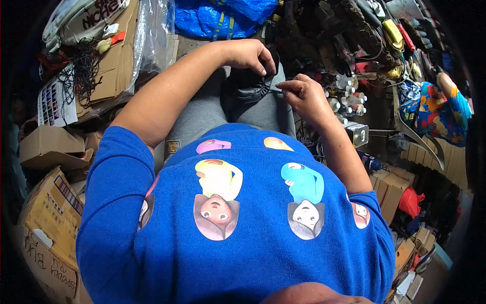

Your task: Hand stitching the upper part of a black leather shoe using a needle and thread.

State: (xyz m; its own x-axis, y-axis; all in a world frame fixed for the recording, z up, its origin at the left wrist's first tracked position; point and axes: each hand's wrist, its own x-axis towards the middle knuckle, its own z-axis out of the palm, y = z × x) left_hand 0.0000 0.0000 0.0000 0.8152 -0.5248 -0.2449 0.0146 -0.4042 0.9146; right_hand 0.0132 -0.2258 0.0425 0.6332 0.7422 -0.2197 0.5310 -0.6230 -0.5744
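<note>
A black shoe [248,92] with a shiny toe rests on my grey-trousered lap, its toe toward me. My left hand [253,57] reaches over it from the far left. Its thumb and curled fingers are closed on the shoe's upper near the lacing. My right hand [305,97] is just right of the shoe, thumb and forefinger pinched together. A thin, pale strip runs from that pinch toward the lacing, too small to name. Between the hands, a grey flap [277,77] stands beside the shoe's opening.
Clear plastic bottles [347,96] and a metal can [357,134] stand to the right. A blue plastic sheet [223,19] lies ahead. Cardboard boxes [53,215] pile up at left, with tangled black cords [81,81] above. A colourful cloth [438,109] is at far right.
</note>
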